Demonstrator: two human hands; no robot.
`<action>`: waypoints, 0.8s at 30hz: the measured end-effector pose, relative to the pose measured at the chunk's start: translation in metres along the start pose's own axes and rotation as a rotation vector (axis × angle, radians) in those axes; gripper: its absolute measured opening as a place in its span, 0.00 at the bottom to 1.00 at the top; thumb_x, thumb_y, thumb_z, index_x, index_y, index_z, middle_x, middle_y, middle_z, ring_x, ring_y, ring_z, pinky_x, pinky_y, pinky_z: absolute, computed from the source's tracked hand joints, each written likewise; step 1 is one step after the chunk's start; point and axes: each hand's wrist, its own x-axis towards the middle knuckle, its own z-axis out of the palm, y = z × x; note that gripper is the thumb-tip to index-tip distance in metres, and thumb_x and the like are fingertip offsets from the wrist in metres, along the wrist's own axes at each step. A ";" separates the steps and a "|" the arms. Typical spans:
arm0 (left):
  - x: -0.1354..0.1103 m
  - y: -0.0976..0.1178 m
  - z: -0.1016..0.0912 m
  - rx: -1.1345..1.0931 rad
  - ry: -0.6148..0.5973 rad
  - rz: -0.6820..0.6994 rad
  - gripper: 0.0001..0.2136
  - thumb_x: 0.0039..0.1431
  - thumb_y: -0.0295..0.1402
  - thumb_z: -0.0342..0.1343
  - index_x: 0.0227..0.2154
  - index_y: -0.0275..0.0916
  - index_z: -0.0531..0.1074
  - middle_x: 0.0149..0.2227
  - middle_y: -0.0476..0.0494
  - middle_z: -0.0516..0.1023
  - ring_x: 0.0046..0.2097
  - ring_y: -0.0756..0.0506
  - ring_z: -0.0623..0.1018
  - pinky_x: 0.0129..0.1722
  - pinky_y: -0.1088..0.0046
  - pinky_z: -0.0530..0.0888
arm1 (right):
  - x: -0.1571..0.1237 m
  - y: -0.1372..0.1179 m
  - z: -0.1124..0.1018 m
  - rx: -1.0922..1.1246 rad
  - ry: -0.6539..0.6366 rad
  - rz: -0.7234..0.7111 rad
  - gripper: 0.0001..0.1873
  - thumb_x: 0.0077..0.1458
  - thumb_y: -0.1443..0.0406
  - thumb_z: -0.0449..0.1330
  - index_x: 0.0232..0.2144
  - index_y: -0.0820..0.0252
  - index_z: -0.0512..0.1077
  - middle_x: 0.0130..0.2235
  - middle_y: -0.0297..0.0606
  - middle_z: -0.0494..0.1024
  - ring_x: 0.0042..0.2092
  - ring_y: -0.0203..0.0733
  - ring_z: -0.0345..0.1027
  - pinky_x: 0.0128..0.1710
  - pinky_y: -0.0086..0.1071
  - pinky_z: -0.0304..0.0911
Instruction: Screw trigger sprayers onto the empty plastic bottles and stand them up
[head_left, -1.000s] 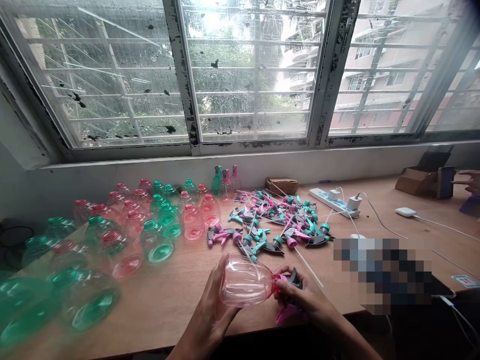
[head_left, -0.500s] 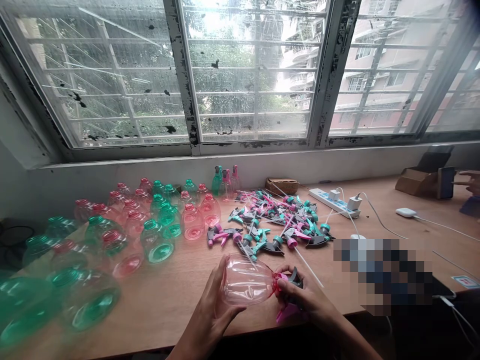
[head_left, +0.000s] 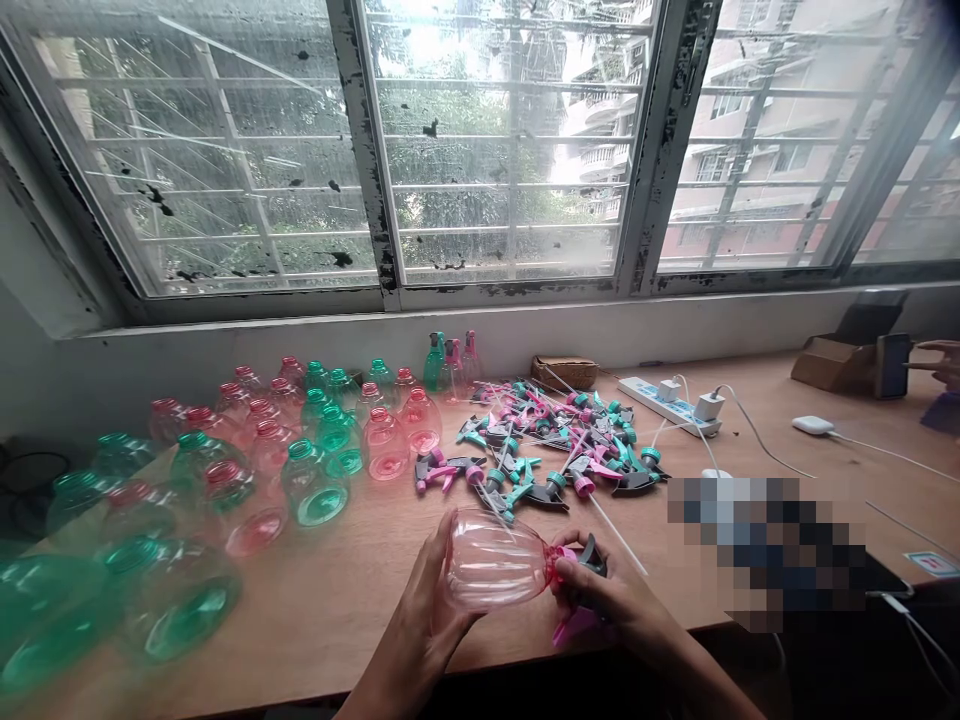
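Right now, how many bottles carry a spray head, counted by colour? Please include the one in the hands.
Green bottle by the wall: 1
Pink bottles by the wall: 2
Pink bottle held in the left hand, right hand on its spray head: 1
Total: 4
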 end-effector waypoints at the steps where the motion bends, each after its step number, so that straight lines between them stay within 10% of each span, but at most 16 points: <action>1: -0.001 0.000 0.001 -0.010 0.004 0.006 0.36 0.65 0.41 0.55 0.69 0.56 0.41 0.71 0.44 0.50 0.70 0.36 0.52 0.68 0.53 0.52 | 0.000 0.000 0.000 0.001 0.000 -0.001 0.21 0.51 0.53 0.70 0.35 0.60 0.68 0.26 0.33 0.78 0.25 0.38 0.71 0.28 0.31 0.65; 24: -0.003 0.006 -0.005 0.063 -0.053 -0.035 0.41 0.60 0.42 0.61 0.69 0.53 0.43 0.71 0.41 0.51 0.70 0.34 0.52 0.68 0.52 0.53 | 0.002 0.005 -0.002 0.031 -0.033 -0.031 0.19 0.53 0.56 0.70 0.37 0.62 0.69 0.27 0.32 0.79 0.25 0.36 0.72 0.27 0.29 0.66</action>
